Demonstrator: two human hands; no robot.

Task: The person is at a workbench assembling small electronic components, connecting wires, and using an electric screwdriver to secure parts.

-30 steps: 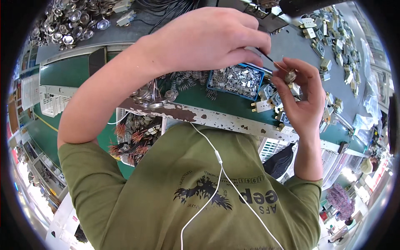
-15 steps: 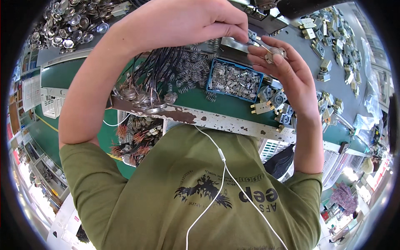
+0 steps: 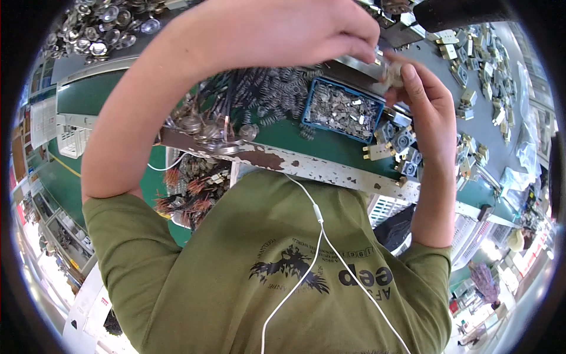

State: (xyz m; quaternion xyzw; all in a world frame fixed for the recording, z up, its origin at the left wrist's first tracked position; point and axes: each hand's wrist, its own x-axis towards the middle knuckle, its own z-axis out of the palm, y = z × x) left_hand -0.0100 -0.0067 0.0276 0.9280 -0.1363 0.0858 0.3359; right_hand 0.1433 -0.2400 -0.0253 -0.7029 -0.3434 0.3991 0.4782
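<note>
My right hand (image 3: pixel 425 93) is closed, thumb and fingers pinching a small pale and metallic part (image 3: pixel 392 76), blurred by motion. Close against it is my left hand (image 3: pixel 345 36), bent over from the left with its fingertips pinched together. Whatever those fingertips hold is hidden or too small to make out. Below the hands sits a blue tray (image 3: pixel 337 134) full of small metal pieces. Grey blocks with pale tabs (image 3: pixel 403 140) lie under my right wrist. Coil springs (image 3: pixel 272 97) are heaped left of the tray.
Round metal discs with dark leads (image 3: pixel 203 128) lie at the bench's chipped front edge (image 3: pixel 306 166). More shiny discs (image 3: pixel 97 32) are piled at the far left. Several switch-like blocks (image 3: pixel 471 65) spread over the grey surface at right. A dark cylindrical object (image 3: pixel 463 13) juts in above.
Both hands have shifted right, the left one further, and now nearly meet. The round part with a thin rod, plain before in the right hand, is now blurred. The view has shifted slightly.
</note>
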